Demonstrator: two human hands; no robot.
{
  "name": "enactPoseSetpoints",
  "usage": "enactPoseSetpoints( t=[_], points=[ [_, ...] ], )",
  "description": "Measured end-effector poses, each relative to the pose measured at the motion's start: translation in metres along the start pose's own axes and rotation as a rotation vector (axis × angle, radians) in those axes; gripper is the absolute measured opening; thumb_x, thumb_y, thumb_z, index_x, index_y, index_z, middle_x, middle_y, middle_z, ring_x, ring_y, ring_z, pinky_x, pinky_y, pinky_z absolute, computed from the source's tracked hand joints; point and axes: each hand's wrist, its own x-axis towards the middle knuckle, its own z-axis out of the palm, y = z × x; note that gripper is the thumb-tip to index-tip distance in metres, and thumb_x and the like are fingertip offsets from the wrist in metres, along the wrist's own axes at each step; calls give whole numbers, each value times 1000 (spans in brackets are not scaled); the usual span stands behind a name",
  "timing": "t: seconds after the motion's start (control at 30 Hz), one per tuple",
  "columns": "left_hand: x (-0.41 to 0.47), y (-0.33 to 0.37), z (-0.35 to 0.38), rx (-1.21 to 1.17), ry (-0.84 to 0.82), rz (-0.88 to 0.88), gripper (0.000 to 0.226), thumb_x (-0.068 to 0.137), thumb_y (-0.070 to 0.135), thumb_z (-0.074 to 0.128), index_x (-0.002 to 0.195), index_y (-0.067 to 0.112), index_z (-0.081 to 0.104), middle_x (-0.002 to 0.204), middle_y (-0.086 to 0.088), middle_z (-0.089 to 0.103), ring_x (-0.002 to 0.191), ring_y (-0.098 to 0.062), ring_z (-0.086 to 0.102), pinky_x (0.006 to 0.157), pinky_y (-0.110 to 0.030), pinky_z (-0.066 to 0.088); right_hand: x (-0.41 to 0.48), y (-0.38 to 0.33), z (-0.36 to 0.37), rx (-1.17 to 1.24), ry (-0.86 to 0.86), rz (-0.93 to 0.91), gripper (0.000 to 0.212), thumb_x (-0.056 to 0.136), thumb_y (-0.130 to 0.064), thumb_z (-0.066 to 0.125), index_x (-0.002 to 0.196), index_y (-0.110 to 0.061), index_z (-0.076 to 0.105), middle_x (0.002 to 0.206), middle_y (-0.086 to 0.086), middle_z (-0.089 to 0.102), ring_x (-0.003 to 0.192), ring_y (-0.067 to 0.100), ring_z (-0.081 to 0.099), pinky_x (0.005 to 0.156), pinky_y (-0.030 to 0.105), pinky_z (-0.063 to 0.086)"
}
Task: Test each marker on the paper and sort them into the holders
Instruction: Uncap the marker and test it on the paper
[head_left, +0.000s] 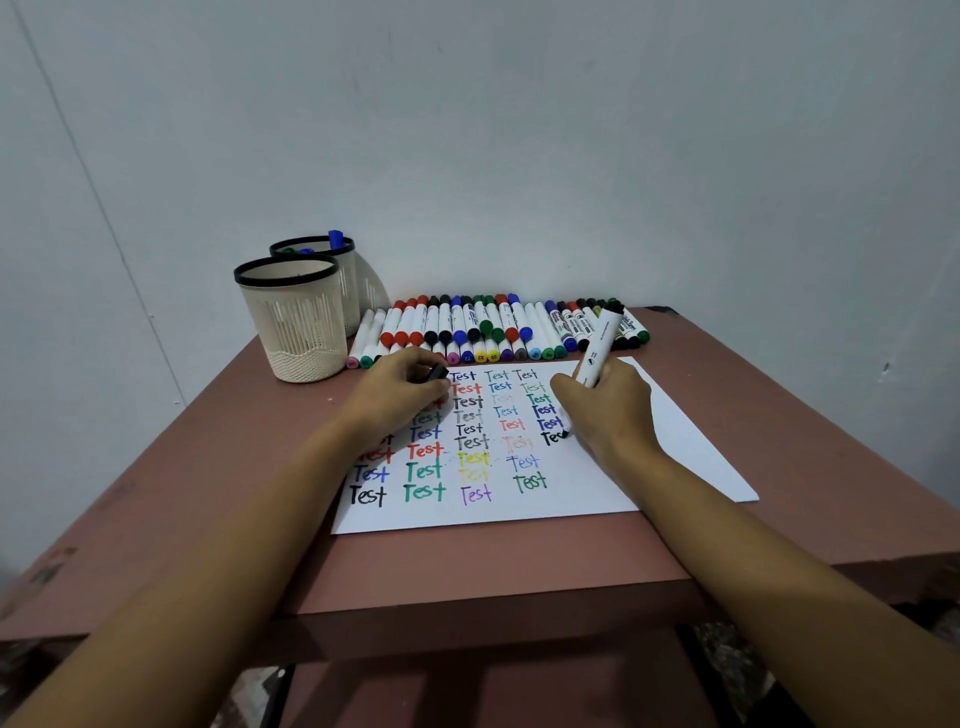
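Marker (597, 349), white barrel, black end: held tilted in the right hand (610, 410), whose fingers curl round the lower barrel. Its black tip touches the paper (675, 441) at the end of an unfinished black word in the rightmost column.
Paper: white sheet, mid-desk, one corner near the desk's right edge, filled with columns of "Test" in black, red, blue, green, yellow and purple.
Left hand (397, 395): rests on the sheet's far left corner, fingertips pinching a black cap (438, 373).
Row of markers (493, 325): capped, mixed colours, lying side by side along the desk's far edge, just beyond the paper.
Front holder (298, 322): cream mesh cup, black rim, far left corner of the desk.
Rear holder (350, 280): same kind, just behind the front one; a blue marker (336, 240) sticks above its rim.
Desk (467, 566): reddish-brown top, against a pale wall (519, 130).
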Motion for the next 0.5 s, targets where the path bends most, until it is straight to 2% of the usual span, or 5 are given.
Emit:
enactPoseSetpoints(
  t=[0.13, 0.3, 0.5],
  points=[
    [-1, 1, 0, 26, 4, 7, 27, 88, 20, 62, 114, 19, 58, 107, -1, 60, 97, -15, 58, 79, -21, 43, 0, 0, -1, 4, -15, 5, 24, 83, -13, 62, 64, -15, 48, 62, -2, 53, 56, 11, 52, 47, 22, 41],
    [-2, 3, 0, 46, 13, 15, 27, 89, 20, 62, 116, 18, 58, 104, 1, 59, 93, -11, 56, 69, -12, 40, 1, 1, 0, 35, 62, -3, 23, 82, -10, 59, 63, -12, 45, 63, 4, 52, 56, 18, 51, 48, 24, 44],
    [-3, 4, 1, 53, 20, 13, 28, 89, 20, 61, 117, 18, 58, 103, 2, 58, 93, -11, 55, 66, -10, 38, 1, 2, 1, -31, 11, -22, 30, 85, -11, 56, 61, -17, 41, 58, -4, 46, 51, 9, 44, 47, 21, 34]
  ],
)
